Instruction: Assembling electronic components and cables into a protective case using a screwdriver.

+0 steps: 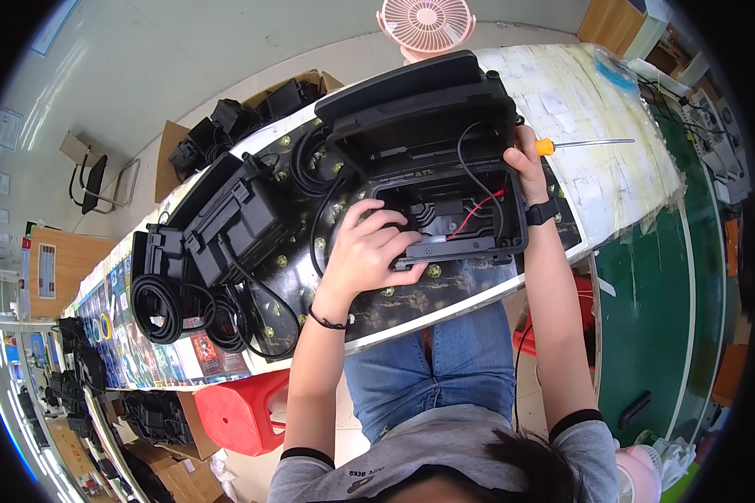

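Note:
A black hard plastic case (411,172) lies with its lid raised on the table in front of me. Inside it are a black finned part (445,207), a red wire (478,210) and a black cable curving down from the lid. My left hand (373,247) grips the case's front left corner, fingers over the wall and thumb low outside. My right hand (530,168) is closed on the right side near the hinge, thumb toward the inside. Beside it, an orange-handled screwdriver (591,143) points right. Part of its handle is hidden, so whether the hand holds it I cannot tell.
Left of the case stand more black latched cases (235,222) with coiled black cables (157,308). Beyond the table are a cardboard box (172,155) of black items and a pink fan (426,23). A red stool (235,417) stands near the front edge.

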A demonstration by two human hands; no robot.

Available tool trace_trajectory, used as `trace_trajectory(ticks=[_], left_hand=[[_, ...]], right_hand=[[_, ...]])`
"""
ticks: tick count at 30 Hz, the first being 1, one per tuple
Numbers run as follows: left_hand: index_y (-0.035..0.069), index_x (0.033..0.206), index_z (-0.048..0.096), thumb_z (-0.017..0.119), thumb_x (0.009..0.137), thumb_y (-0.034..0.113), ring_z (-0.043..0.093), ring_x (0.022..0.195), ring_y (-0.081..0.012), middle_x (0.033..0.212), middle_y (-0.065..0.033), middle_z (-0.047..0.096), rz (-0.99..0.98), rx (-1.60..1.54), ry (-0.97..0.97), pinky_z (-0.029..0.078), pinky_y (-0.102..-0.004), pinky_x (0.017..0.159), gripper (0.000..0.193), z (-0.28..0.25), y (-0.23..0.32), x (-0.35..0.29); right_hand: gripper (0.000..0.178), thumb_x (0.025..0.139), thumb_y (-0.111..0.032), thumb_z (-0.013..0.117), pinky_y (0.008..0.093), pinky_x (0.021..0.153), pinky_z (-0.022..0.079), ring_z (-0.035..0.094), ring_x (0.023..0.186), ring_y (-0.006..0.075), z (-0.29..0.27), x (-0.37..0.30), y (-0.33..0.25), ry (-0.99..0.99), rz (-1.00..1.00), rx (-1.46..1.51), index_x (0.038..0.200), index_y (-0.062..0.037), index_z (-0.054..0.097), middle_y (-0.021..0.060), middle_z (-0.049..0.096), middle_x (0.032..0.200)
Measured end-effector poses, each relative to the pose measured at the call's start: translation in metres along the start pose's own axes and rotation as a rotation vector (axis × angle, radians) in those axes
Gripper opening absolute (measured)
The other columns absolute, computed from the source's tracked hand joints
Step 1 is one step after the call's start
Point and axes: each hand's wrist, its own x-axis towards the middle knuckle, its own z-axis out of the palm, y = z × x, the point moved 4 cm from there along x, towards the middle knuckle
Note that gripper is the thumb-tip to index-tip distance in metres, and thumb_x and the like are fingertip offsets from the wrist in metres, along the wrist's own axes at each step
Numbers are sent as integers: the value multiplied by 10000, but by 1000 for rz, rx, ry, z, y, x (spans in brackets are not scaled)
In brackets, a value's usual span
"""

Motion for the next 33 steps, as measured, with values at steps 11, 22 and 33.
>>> trace_trajectory(ticks=[11,22,33], left_hand=[[146,974,741,766,655,291,639,840,-143,759,21,674,-2,2,7,423,-387,965,351,0,2,-2],[188,1097,678,655,742,128,643,981,-154,1154,23,674,160,337,310,429,-321,910,361,8,54,6],[222,1174,658,610,839,238,583,899,-99,1289,99,615,41,541,135,420,-233,813,339,32,78,20]], right_hand=[[461,723,-241,809,278,961,373,478,1066,133,5,-1,-1,-17,18,90,1055,-57,547,25,515,1135],[334,774,-47,769,307,1009,386,506,1147,160,19,6,1,29,52,197,800,-141,450,53,531,1232],[524,802,-243,783,285,989,384,502,1114,121,14,6,15,-126,-25,163,1224,-43,545,28,547,1231]])
